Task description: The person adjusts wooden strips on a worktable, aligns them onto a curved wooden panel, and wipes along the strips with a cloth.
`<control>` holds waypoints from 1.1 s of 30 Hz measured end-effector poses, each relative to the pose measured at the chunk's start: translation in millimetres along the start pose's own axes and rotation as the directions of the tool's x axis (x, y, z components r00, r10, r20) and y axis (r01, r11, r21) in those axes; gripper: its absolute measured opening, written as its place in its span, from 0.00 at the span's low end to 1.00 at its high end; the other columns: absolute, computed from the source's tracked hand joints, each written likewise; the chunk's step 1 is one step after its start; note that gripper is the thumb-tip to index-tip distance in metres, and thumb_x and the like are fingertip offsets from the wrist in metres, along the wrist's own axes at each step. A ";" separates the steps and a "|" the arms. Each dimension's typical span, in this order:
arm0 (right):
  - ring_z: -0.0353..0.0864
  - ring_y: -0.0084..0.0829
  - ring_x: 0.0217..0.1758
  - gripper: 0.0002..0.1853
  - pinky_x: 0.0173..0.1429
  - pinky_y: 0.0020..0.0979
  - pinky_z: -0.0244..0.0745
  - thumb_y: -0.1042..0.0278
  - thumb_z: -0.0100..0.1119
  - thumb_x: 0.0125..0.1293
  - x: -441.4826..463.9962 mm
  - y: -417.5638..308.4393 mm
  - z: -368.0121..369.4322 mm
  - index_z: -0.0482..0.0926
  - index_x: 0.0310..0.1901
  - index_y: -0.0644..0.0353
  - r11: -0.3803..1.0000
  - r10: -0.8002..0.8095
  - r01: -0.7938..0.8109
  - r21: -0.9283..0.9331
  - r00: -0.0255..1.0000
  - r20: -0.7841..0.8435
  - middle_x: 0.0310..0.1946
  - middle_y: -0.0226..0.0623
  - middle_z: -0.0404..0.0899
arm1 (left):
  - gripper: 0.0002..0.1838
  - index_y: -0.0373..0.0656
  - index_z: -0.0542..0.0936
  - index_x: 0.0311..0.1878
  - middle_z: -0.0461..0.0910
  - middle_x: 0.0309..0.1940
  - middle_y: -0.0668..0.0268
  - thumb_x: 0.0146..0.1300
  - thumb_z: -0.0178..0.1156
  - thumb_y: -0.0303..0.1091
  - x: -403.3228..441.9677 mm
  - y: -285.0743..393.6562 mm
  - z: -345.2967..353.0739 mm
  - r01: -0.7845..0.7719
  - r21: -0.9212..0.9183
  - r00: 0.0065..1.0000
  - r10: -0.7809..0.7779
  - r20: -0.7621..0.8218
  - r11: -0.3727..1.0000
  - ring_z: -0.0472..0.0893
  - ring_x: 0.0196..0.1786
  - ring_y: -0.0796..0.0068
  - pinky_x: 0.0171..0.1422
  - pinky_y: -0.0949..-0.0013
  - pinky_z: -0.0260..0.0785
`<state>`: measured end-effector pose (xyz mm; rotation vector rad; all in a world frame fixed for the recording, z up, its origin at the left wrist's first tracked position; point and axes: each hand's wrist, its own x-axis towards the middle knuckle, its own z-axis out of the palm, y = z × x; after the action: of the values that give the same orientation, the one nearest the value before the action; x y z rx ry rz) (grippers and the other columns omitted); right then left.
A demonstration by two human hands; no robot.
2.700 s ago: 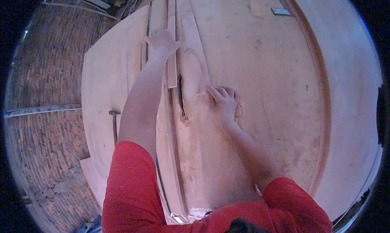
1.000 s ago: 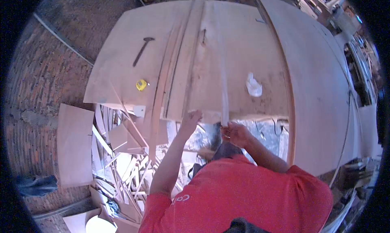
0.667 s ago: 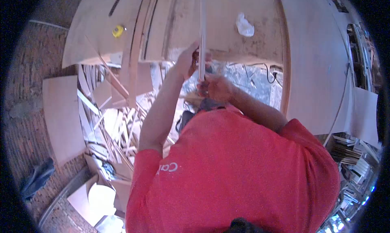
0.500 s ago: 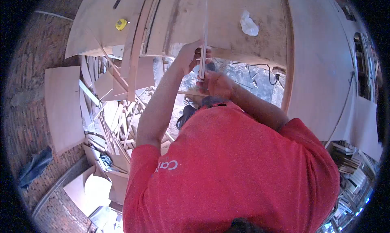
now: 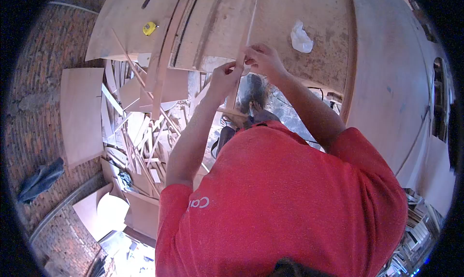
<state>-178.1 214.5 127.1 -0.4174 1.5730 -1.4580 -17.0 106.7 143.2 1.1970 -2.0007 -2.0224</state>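
A long, narrow wooden strip runs from the workbench out past its near edge toward my body. My left hand is closed around the strip's left side, just off the bench edge. Against the right side, my right hand is closed with thumb and fingers pinched at the strip. A small pale, thin piece shows between the two hands; I cannot make out what it is. The strip's near end hangs below my hands, above the floor.
A yellow tape measure and a crumpled white bag lie on the bench. More long strips overhang its edge at left. Wood offcuts pile up on the floor. A large pale panel stands at right, a brick wall at left.
The strip now turns its broad face to me and reaches closer to my body. My right hand has moved up to the bench edge; my left hand has shifted slightly down.
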 end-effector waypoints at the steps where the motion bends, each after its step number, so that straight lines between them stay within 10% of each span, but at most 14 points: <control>1: 0.86 0.27 0.45 0.20 0.52 0.32 0.81 0.49 0.66 0.72 3.9 -3.2 0.9 0.81 0.52 0.58 0.987 -0.083 0.093 -0.128 0.993 0.080 0.42 0.33 0.84 | 0.27 0.34 0.82 0.61 0.81 0.34 0.67 0.71 0.64 0.48 -0.3 -1.3 1.5 0.003 0.002 1.000 -0.003 -0.004 1.000 0.80 0.32 0.79 0.36 0.74 0.73; 7: 0.86 0.32 0.46 0.20 0.53 0.36 0.82 0.51 0.64 0.73 21.1 21.6 -9.9 0.81 0.54 0.60 0.961 0.159 -0.195 0.193 0.969 0.190 0.45 0.37 0.85 | 0.21 0.34 0.84 0.54 0.80 0.28 0.68 0.69 0.65 0.43 -8.4 -22.5 -9.7 -0.012 -0.077 0.998 0.007 -0.069 0.997 0.76 0.31 0.82 0.36 0.73 0.69; 14: 0.84 0.31 0.45 0.19 0.50 0.37 0.82 0.53 0.62 0.74 52.1 15.8 -34.2 0.80 0.56 0.58 0.962 0.263 -0.260 0.088 0.965 -0.023 0.43 0.35 0.85 | 0.30 0.35 0.77 0.62 0.80 0.35 0.69 0.61 0.76 0.39 -89.1 -95.0 -72.8 0.077 0.203 0.996 -0.083 0.018 0.976 0.76 0.37 0.80 0.41 0.71 0.72; 18: 0.81 0.25 0.41 0.19 0.42 0.33 0.78 0.54 0.61 0.73 88.9 37.4 -32.1 0.78 0.59 0.55 0.984 0.061 -0.035 0.176 0.988 -0.140 0.37 0.28 0.81 | 0.18 0.34 0.85 0.49 0.87 0.37 0.65 0.66 0.71 0.40 -180.6 -83.5 -104.5 0.435 0.390 0.870 -0.491 0.050 0.811 0.83 0.40 0.76 0.47 0.65 0.77; 20: 0.80 0.23 0.40 0.20 0.41 0.32 0.76 0.54 0.61 0.73 115.7 59.6 -24.0 0.76 0.60 0.54 0.967 -0.016 0.061 0.247 0.983 -0.181 0.34 0.26 0.79 | 0.17 0.37 0.88 0.46 0.88 0.39 0.64 0.63 0.73 0.41 -221.1 -159.7 -137.1 0.317 0.589 0.883 -0.457 0.103 0.744 0.84 0.41 0.75 0.49 0.63 0.77; 23: 0.80 0.26 0.45 0.22 0.45 0.36 0.77 0.53 0.61 0.72 137.1 64.8 -5.7 0.74 0.63 0.51 0.988 -0.012 -0.025 -0.155 0.972 -0.236 0.36 0.28 0.77 | 0.22 0.38 0.88 0.49 0.90 0.40 0.62 0.59 0.77 0.45 -287.2 -186.7 -157.6 0.446 0.463 0.834 -0.543 0.094 0.766 0.86 0.42 0.72 0.50 0.62 0.76; 25: 0.78 0.32 0.51 0.27 0.50 0.41 0.79 0.54 0.65 0.70 109.3 52.8 20.3 0.68 0.66 0.50 0.903 0.230 -0.159 0.399 0.963 -0.137 0.46 0.34 0.78 | 0.24 0.38 0.88 0.49 0.90 0.40 0.61 0.57 0.78 0.47 -321.0 -192.3 -170.6 0.537 0.431 0.789 -0.613 0.049 0.725 0.86 0.42 0.72 0.51 0.62 0.76; 27: 0.77 0.36 0.54 0.29 0.52 0.44 0.79 0.56 0.66 0.69 95.0 54.2 45.4 0.66 0.67 0.50 0.900 0.234 -0.144 0.411 0.956 -0.177 0.51 0.36 0.77 | 0.26 0.37 0.89 0.48 0.90 0.39 0.61 0.54 0.79 0.49 -350.9 -229.0 -191.8 0.513 0.540 0.778 -0.627 0.036 0.668 0.86 0.41 0.74 0.49 0.63 0.76; 33: 0.78 0.48 0.61 0.37 0.60 0.51 0.78 0.67 0.65 0.65 54.4 106.2 110.8 0.59 0.73 0.58 1.000 -0.005 0.010 0.015 0.953 -0.302 0.58 0.49 0.76 | 0.27 0.35 0.89 0.47 0.89 0.36 0.61 0.52 0.81 0.48 -423.3 -327.7 -221.5 0.675 0.405 0.720 -0.669 -0.182 0.616 0.85 0.40 0.74 0.47 0.62 0.75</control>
<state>-84.0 132.0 23.0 -0.1954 1.7986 -1.5968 551.7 203.4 88.9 2.3730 -2.3167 -1.7724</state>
